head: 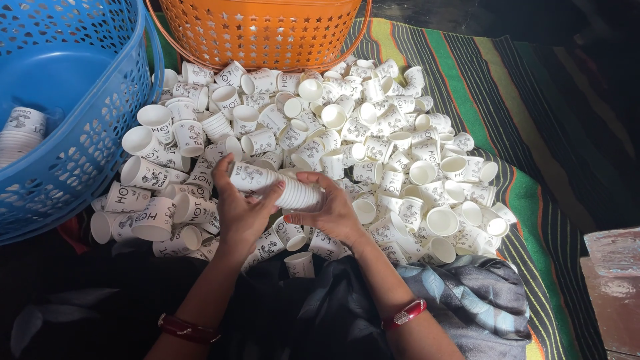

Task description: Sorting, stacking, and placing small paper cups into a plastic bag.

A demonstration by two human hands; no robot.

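- The striped mat (507, 100) takes up most of what I see, and a big loose pile of white paper cups (373, 133) covers the middle of it; by my reckoning most of the cups are still unstacked.
- To my far left is the blue basket (100, 133), with a stack of nested cups (20, 133) lying inside it. Only that one stack shows, so I judge little of the heap has been gathered so far.
- The orange basket (260, 33) stands at the top edge of the pile, touching the nearest cups; I cannot tell what it holds.
- Dark patterned cloth (460, 293) lies over my lap, and a few cups rest against it.
- A worn wooden corner (613, 287) sits at the right, well apart from the work.
- I hold the nested cup stack (277, 185) sideways just above the pile, between both hands.
- My left hand (240, 210) has its fingers curled round the stack's closed end.
- My right hand (327, 210) pinches the open end, fingertips closed on the rims.
- Nothing blocks either hand, though loose cups crowd close beneath.
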